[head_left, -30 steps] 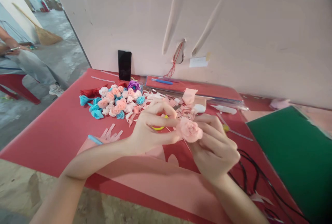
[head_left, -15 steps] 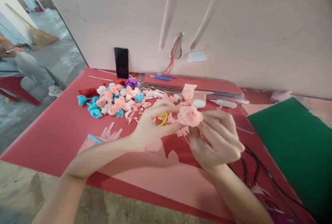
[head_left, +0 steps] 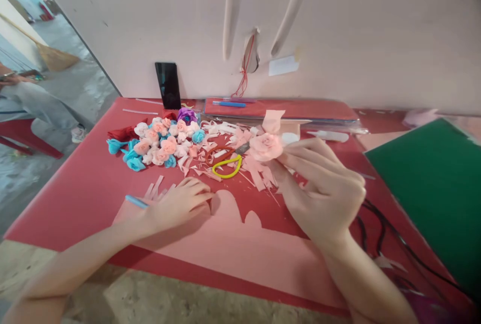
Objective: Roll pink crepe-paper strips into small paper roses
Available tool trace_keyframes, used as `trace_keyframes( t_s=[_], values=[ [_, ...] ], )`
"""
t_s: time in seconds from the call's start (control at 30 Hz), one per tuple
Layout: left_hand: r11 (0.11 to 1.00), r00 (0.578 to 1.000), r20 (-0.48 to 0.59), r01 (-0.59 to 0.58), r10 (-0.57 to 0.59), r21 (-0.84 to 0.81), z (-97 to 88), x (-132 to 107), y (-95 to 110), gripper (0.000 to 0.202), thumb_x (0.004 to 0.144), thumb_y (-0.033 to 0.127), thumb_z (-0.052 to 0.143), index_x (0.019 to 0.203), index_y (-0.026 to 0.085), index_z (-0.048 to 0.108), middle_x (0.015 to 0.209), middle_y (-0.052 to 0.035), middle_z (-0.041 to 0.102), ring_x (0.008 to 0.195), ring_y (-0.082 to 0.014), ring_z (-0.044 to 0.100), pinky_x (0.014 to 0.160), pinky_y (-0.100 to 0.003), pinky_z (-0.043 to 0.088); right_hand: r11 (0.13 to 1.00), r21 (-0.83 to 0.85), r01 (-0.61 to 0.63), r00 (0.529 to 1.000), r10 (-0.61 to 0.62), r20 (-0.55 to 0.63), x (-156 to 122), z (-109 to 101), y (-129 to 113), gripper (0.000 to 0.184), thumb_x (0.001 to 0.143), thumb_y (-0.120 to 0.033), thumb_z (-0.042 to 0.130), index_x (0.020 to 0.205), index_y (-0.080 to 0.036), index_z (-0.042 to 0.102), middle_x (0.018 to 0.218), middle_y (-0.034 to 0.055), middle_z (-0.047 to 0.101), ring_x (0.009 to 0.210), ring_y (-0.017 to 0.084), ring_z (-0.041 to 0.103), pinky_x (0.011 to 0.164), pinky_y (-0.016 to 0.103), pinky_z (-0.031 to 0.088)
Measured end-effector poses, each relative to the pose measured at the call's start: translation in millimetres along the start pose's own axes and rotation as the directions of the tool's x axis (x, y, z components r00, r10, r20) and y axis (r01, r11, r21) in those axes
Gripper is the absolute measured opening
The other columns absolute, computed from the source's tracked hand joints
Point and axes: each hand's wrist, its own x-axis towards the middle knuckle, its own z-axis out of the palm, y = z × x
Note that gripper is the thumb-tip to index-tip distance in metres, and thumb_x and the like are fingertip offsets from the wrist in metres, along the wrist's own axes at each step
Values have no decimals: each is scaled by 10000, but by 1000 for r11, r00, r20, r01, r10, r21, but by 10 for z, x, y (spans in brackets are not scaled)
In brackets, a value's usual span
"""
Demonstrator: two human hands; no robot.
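Observation:
My right hand (head_left: 319, 184) is closed, pinching a pale pink paper rose (head_left: 266, 147) by its base above the scraps. My left hand (head_left: 182, 201) is low over the pink paper sheet (head_left: 240, 254), its fingers loosely apart with nothing visible in them; its palm side is hidden. Several narrow pink paper strips (head_left: 156, 187) lie just beyond that hand. A blue pen (head_left: 137, 201) rests by its wrist. Scissors with yellow and orange handles (head_left: 227, 168) lie among pink paper scraps (head_left: 263, 176), left of the rose.
Finished paper flowers (head_left: 158, 146) in pink, white and blue are heaped at the back left. A phone (head_left: 168, 85) leans on the wall. A glue bottle (head_left: 329, 136) and a green board (head_left: 432, 189) are at right, with black cables (head_left: 391, 236). A seated person (head_left: 33, 96) is far left.
My left hand has let go of the rose and moved down and left to the paper sheet. My right hand keeps holding the rose. The scissors are now uncovered.

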Motion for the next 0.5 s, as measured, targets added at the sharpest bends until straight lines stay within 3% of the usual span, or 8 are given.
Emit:
trace_keyframes(
  t_s=[0.1,0.23,0.5],
  values=[
    [1000,1000,23,18,-18,8,152,-103,-75,241,915,229,444,1043,191,644,1092,-86,630,1004,-237,543,870,-409,418,1000,18,-20,1000,19,9,0,8,-10,234,755,-25,640,777,-252,588,695,-7,669,649,176,575,519,339,429],
    [1000,1000,8,6,-6,-13,178,-113,-110,225,918,230,452,935,223,676,1035,-46,651,986,-188,559,898,-365,397,999,27,-20,1000,20,8,-14,15,-23,245,757,-26,642,791,-263,591,702,-13,676,645,177,578,538,349,430],
    [997,989,-143,-44,36,-55,239,-160,-141,163,904,243,502,890,224,663,924,14,705,907,-121,613,967,-316,329,999,27,33,999,-32,-39,-23,63,23,222,736,-38,663,786,-248,611,688,-23,677,608,161,564,535,331,460]
  ],
)
